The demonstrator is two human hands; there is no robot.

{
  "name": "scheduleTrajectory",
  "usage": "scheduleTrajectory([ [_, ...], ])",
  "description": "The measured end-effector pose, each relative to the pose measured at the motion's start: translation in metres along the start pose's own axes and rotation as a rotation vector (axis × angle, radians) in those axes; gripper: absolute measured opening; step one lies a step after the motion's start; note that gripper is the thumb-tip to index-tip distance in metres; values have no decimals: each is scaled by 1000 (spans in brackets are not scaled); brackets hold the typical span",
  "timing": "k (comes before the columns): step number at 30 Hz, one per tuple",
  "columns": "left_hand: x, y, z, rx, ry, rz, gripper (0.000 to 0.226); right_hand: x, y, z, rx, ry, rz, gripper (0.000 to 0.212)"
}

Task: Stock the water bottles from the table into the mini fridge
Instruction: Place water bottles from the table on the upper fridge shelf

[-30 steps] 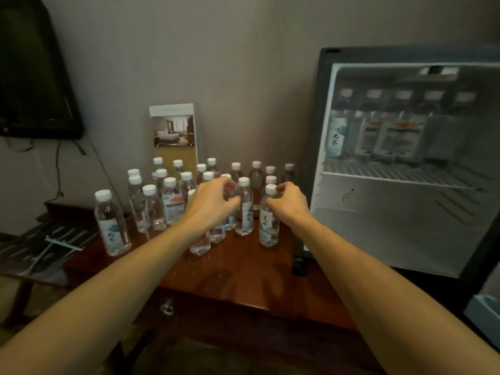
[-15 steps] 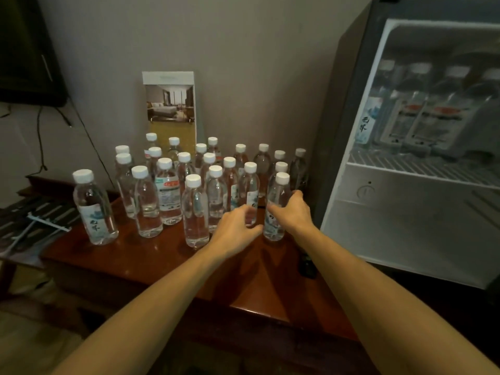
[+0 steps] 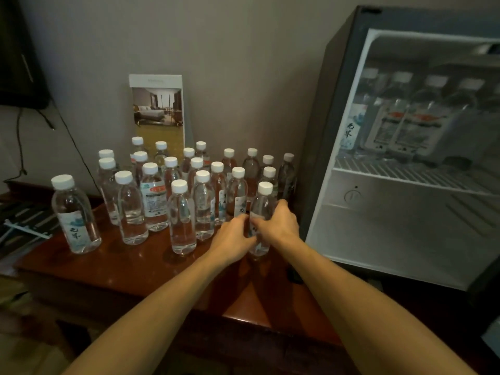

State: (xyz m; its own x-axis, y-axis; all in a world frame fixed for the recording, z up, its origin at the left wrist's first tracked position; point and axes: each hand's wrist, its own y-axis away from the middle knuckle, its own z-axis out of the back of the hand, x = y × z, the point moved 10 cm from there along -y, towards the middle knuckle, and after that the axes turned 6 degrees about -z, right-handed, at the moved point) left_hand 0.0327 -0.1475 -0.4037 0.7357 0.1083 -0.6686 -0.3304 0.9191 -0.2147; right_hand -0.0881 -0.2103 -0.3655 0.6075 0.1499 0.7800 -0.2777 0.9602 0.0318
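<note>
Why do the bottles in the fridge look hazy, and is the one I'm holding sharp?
Head view: dim room; the fridge bottles are soft and smeared, cause unclear; the held bottle between the left hand and right hand is sharper.

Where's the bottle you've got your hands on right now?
Head view: the bottle stands at the front right corner of the group on the table, closest to the open fridge, with the left hand and right hand gripping its lower half.
</note>
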Motion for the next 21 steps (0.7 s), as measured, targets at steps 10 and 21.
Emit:
scheduleTrajectory([
  [10, -81, 33, 55, -127, -123, -98, 32, 33, 58, 64, -60, 88, 179, 58],
  [21, -207, 69, 85, -318, -92, -282, 39, 52, 98, 181, -179, -68, 253, 40],
])
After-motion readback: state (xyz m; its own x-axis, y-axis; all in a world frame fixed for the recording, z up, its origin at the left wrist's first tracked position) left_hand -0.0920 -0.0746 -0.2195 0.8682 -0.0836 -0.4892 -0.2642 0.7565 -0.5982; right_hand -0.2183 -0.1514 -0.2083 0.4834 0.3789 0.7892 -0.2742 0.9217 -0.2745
